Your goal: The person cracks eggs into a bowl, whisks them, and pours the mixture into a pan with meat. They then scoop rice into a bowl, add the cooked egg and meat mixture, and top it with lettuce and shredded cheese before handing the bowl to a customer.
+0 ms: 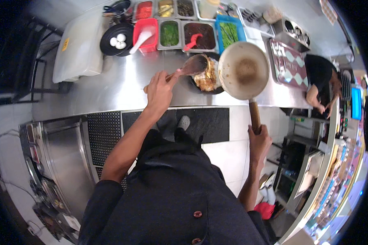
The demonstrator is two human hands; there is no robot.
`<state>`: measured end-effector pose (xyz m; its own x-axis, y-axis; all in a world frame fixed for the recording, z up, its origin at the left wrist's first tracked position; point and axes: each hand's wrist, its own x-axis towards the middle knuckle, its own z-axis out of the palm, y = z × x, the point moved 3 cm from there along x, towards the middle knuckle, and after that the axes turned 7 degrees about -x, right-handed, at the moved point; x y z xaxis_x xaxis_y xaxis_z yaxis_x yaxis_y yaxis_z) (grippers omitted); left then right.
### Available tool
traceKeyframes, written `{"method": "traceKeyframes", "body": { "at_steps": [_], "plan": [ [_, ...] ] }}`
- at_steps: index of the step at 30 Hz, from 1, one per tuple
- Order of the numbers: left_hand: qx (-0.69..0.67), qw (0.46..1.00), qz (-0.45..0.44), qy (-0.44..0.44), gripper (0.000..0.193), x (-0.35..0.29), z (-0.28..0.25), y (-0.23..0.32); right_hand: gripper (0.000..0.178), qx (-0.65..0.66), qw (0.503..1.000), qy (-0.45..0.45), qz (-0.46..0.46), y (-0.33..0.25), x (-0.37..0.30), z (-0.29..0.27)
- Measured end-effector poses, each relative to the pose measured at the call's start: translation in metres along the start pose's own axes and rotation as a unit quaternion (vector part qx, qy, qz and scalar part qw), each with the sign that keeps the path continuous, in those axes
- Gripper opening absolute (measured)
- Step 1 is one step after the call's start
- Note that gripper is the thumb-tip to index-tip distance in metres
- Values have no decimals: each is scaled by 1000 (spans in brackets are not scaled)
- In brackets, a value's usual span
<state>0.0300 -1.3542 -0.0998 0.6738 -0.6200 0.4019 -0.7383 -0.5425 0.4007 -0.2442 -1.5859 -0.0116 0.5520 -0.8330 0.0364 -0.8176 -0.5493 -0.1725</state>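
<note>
My left hand (pixel 159 92) is closed round the handle of a wooden spatula (pixel 195 64), its broad head over a dark bowl (pixel 210 90). Browned food (pixel 205 80) and something white, perhaps rice, lie in that bowl. In my right hand (pixel 260 141) is the wooden handle of a light-coloured frying pan (pixel 243 70). The pan is raised beside the bowl, its brown-stained inside facing up, and it covers the bowl's right edge. No food shows in the pan apart from small bits.
Behind the bowl stand steel trays (pixel 170 34) of green and dark food, a red tub (pixel 145 38) with a white scoop, a blue bin (pixel 230 34) and a black plate (pixel 107 45) of eggs. A patterned tray (pixel 289 65) lies right, near another person (pixel 321 77).
</note>
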Motion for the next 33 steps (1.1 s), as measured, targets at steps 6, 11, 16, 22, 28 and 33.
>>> {"method": "traceKeyframes", "body": {
  "at_steps": [6,11,16,22,28,33],
  "plan": [
    [-413,894,-172,16,60,-56,-46,26,38,232,965,-100,-67,1,-16,30],
    [-731,574,-302,-212,17,-63,-65,65,72,233,893,-296,-245,3,-70,90],
    [-798,510,-320,-13,12,-138,-109,0,51,127,816,-518,-223,-182,-145,110],
    [-768,502,-357,176,21,-252,-229,-123,27,352,783,-458,-232,-345,-258,117],
    [-332,706,-492,386,78,-377,-378,-235,29,263,690,-566,-366,-557,-355,162],
    [25,713,-525,464,46,-507,-491,-286,34,204,654,-529,-501,-769,-436,205]
  ]
}}
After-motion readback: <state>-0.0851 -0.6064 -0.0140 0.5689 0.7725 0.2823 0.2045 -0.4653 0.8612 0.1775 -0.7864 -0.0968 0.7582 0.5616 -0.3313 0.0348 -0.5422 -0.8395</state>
